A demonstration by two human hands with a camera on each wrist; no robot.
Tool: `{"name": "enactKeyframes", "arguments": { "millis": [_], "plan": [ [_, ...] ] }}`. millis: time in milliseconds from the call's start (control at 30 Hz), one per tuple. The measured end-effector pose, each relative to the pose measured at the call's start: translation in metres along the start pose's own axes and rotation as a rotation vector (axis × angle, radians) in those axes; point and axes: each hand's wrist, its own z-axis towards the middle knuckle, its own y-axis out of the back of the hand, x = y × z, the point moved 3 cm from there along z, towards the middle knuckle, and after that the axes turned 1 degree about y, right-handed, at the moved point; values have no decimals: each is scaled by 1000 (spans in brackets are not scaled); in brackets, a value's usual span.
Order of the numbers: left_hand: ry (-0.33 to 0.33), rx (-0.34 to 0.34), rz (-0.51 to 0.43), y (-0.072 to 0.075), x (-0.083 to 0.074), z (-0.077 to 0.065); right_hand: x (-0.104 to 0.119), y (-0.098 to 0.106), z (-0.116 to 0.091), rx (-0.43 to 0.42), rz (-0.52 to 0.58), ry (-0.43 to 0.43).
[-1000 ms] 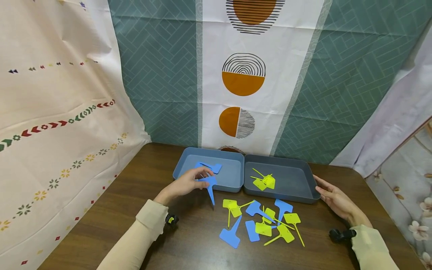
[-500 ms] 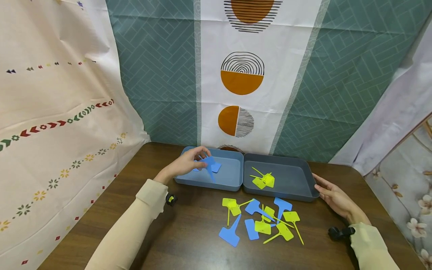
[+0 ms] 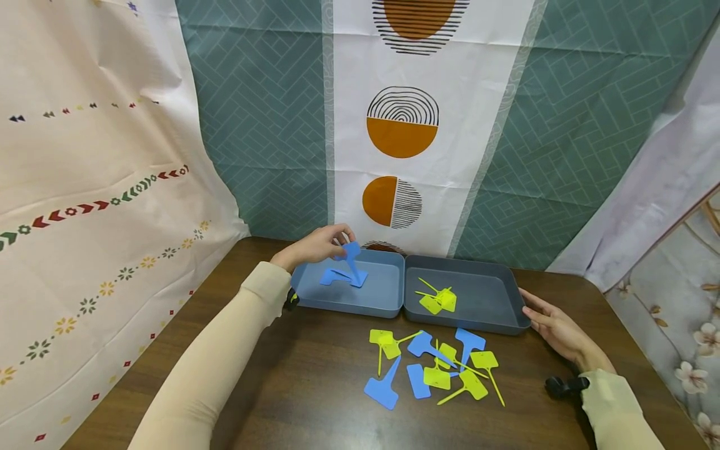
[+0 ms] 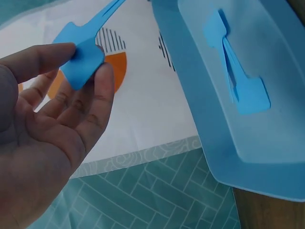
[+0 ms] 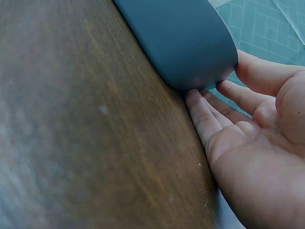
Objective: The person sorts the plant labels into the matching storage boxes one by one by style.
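My left hand (image 3: 315, 245) is raised over the back of the blue-grey tray (image 3: 385, 290). Between thumb and fingers it pinches a blue T-shaped plant label (image 4: 82, 53) by its broad head, the pointed stem hanging down in the head view. Below, a few blue plant labels (image 4: 252, 95) lie overlapping on that tray's floor. At the right end of the dark grey tray (image 3: 489, 294), my right hand (image 3: 565, 334) touches the outer corner with extended fingertips (image 5: 194, 98). Inside this tray several yellow plant labels (image 3: 447, 300) lie in a small heap.
In front of the trays, blue labels (image 3: 382, 394) and yellow labels (image 3: 474, 385) are scattered and partly overlapping on the brown wooden table (image 3: 315, 387). Both trays stand side by side near the back edge. A patterned curtain (image 3: 270, 137) hangs behind them.
From in front of the blue-grey tray, my left hand has moved up and back over it, carrying the blue plant label. My right hand stays at the dark tray's end.
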Motion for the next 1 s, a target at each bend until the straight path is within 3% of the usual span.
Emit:
{"name": "enactKeyframes", "arguments": {
  "millis": [433, 800, 1000],
  "plan": [
    [79, 101, 58, -2, -1, 23, 0, -1, 0, 8, 23, 26],
    [156, 220, 169, -10, 1, 36, 1, -2, -1, 4, 33, 22],
    [148, 214, 237, -9, -1, 39, 0, 0, 0, -4, 29, 27]
  ]
}}
